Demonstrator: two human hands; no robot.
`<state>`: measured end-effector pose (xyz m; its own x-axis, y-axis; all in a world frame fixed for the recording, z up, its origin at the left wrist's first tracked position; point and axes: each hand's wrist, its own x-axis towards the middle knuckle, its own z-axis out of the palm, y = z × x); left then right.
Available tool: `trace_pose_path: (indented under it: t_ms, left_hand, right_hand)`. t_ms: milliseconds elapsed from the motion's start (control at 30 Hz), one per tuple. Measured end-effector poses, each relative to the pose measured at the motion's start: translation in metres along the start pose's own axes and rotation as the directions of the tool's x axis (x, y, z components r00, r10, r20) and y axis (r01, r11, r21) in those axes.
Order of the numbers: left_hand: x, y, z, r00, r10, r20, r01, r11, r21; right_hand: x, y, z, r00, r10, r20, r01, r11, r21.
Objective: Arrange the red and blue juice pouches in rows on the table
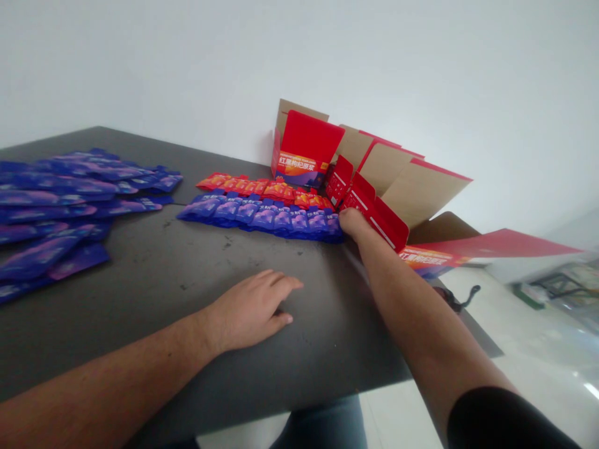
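My left hand [250,308] rests over the dark table in the middle, fingers stretched out and thumb apart, holding nothing. My right hand [353,222] reaches to the right end of a row of purple pouches [264,215], beside the low red side of an open carton [381,218]. Its fingers are mostly hidden, so I cannot tell whether it grips a pouch or the carton. Behind the purple row lies a row of red-orange pouches [255,186]. The pouches in both rows overlap one another.
A large spread of blue-purple pouches [60,199] covers the left of the grey table [154,268]. An upright red carton [302,146] stands near the white wall, with more open cartons to its right. A dark strap-like object [453,300] lies by the table's right edge.
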<state>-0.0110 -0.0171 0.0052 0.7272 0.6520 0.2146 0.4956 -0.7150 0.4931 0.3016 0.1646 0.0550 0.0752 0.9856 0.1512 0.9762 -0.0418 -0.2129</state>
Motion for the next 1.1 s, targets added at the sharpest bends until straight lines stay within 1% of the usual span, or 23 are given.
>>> trace_pose_path:
  t_ms: [67, 133, 200, 267, 300, 367, 467, 567, 633, 700, 733, 800, 900, 967, 1000, 1033, 1067, 1100]
  left_hand:
    - [0.000, -0.001, 0.000, 1.000, 0.000, -0.005, 0.000, 1.000, -0.008]
    - [0.000, -0.001, 0.000, 1.000, -0.003, -0.004, 0.003, 1.000, -0.018]
    - [0.000, -0.001, -0.002, 1.000, 0.000, -0.010, -0.001, 0.999, -0.036]
    - [0.000, -0.004, -0.007, 1.000, 0.014, -0.022, -0.015, 0.999, -0.047]
    - [0.000, -0.006, -0.011, 0.999, 0.023, -0.026, -0.024, 0.999, -0.036]
    - [-0.002, -0.011, -0.023, 0.999, 0.023, -0.035, -0.023, 1.000, 0.005]
    - [-0.010, -0.017, -0.049, 0.994, -0.024, -0.102, 0.030, 0.998, 0.060]
    - [-0.030, -0.024, -0.077, 0.980, -0.063, -0.190, 0.083, 0.991, 0.101]
    - [-0.054, -0.034, -0.095, 0.969, -0.107, -0.223, 0.145, 0.976, 0.163]
    - [-0.083, -0.051, -0.112, 0.943, -0.207, -0.261, 0.270, 0.934, 0.235]
    - [-0.100, -0.062, -0.121, 0.917, -0.279, -0.285, 0.353, 0.901, 0.253]
    - [-0.134, -0.090, -0.140, 0.852, -0.394, -0.345, 0.496, 0.818, 0.292]
    - [-0.177, -0.138, -0.171, 0.749, -0.475, -0.461, 0.639, 0.701, 0.316]
    - [-0.194, -0.169, -0.191, 0.690, -0.508, -0.516, 0.703, 0.640, 0.310]
    - [-0.198, -0.182, -0.200, 0.666, -0.513, -0.542, 0.726, 0.614, 0.311]
    - [-0.199, -0.194, -0.208, 0.655, -0.515, -0.552, 0.737, 0.596, 0.318]
    - [-0.198, -0.204, -0.214, 0.653, -0.515, -0.554, 0.740, 0.587, 0.327]
    - [-0.194, -0.213, -0.219, 0.662, -0.514, -0.546, 0.736, 0.585, 0.342]
  right_hand:
    - [-0.014, -0.003, -0.006, 0.996, 0.081, -0.042, -0.081, 0.997, 0.016]
    - [-0.033, -0.010, -0.011, 0.992, 0.102, -0.073, -0.098, 0.993, 0.059]
    - [-0.056, -0.020, -0.013, 0.996, 0.059, -0.063, -0.051, 0.992, 0.118]
    - [-0.080, -0.030, -0.011, 0.999, -0.016, -0.031, 0.022, 0.984, 0.179]
    - [-0.092, -0.034, -0.009, 0.997, -0.080, -0.003, 0.079, 0.976, 0.205]
    - [-0.114, -0.038, -0.003, 0.979, -0.190, 0.068, 0.167, 0.952, 0.258]
    - [-0.140, -0.038, 0.009, 0.954, -0.287, 0.087, 0.251, 0.923, 0.293]
    - [-0.155, -0.035, 0.022, 0.946, -0.313, 0.082, 0.276, 0.914, 0.297]
    - [-0.158, -0.032, 0.030, 0.948, -0.309, 0.080, 0.275, 0.917, 0.288]
    - [-0.158, -0.029, 0.036, 0.947, -0.312, 0.081, 0.279, 0.920, 0.276]
    - [-0.158, -0.029, 0.038, 0.944, -0.320, 0.079, 0.289, 0.918, 0.270]
    - [-0.157, -0.030, 0.041, 0.936, -0.347, 0.067, 0.320, 0.912, 0.255]
    - [-0.158, -0.043, 0.043, 0.912, -0.406, 0.056, 0.382, 0.892, 0.240]
    - [-0.160, -0.061, 0.042, 0.881, -0.466, 0.080, 0.433, 0.863, 0.260]
    - [-0.161, -0.073, 0.042, 0.859, -0.501, 0.104, 0.459, 0.844, 0.276]
    - [-0.163, -0.086, 0.041, 0.833, -0.537, 0.130, 0.486, 0.824, 0.292]
    - [-0.164, -0.101, 0.041, 0.806, -0.572, 0.154, 0.512, 0.803, 0.305]
    - [-0.165, -0.118, 0.041, 0.778, -0.604, 0.174, 0.538, 0.783, 0.313]
